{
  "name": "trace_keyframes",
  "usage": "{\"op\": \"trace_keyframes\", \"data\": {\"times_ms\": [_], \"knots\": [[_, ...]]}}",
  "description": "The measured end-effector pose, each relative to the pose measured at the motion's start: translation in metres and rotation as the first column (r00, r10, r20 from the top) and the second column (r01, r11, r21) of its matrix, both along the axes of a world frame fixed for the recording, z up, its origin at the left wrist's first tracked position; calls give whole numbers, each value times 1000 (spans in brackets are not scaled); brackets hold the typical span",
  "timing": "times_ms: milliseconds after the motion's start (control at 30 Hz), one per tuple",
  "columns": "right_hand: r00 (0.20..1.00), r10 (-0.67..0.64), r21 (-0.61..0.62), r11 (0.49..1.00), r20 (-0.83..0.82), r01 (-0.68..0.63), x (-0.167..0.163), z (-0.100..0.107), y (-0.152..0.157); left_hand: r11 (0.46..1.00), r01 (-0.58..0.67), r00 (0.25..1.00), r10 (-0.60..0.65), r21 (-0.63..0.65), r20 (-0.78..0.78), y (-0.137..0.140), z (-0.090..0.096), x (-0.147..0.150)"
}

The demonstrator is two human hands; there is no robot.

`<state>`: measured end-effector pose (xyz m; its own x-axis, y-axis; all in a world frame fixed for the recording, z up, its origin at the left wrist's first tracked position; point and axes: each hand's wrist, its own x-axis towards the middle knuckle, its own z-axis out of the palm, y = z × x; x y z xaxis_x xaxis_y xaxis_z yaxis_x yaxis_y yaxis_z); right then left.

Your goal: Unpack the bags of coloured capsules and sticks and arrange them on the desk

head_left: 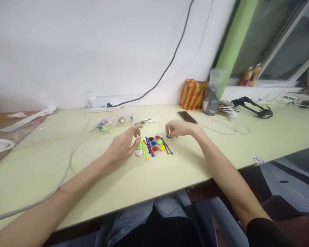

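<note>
My right hand (179, 128) pinches a small round piece with a blue top (168, 136) at the right of a group of coloured parts. At the left of that group is my left hand (124, 142), thumb and index finger apart, nothing seen between them. Near its thumb lie a green-topped piece (139, 146) and a white-topped one (139, 153). Between my hands are more round pieces, such as a black one (151, 138), a red one (155, 149) and a yellow one (162, 148). Slim coloured arrow sticks (166, 146) lie in bundles on both sides of them.
Behind my left hand are clear bags of coloured parts (102, 125) and a black stick (143, 121). A phone (187, 117), a striped bag (193, 94) and black glasses-like headgear (253, 107) are at the back right. A grey cable (67, 168) passes by my left forearm.
</note>
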<state>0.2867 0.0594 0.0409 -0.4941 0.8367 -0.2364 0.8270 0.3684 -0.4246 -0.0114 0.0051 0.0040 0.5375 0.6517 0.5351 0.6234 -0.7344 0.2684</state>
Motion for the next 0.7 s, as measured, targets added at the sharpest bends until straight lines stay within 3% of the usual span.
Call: {"op": "trace_keyframes", "data": {"times_ms": [100, 200, 367, 500, 700], "knots": [[1000, -11, 69, 998, 16, 10, 2, 1, 0, 1000, 6, 1000, -6, 0, -2, 0, 0, 0], [1000, -30, 217, 976, -3, 30, 1, -1, 3, 1000, -4, 1000, 4, 9, -7, 0, 0, 0], [991, -89, 497, 859, -99, 126, -25, -17, 25, 994, -97, 994, 94, 48, 50, 1, 0, 0], [997, -48, 562, 823, -67, 78, -61, -29, 53, 980, -187, 977, 179, 69, 113, 8, -1, -4], [995, -21, 626, 779, 93, -42, -104, -37, 82, 973, -221, 970, 211, 72, 120, 13, -3, -9]]}}
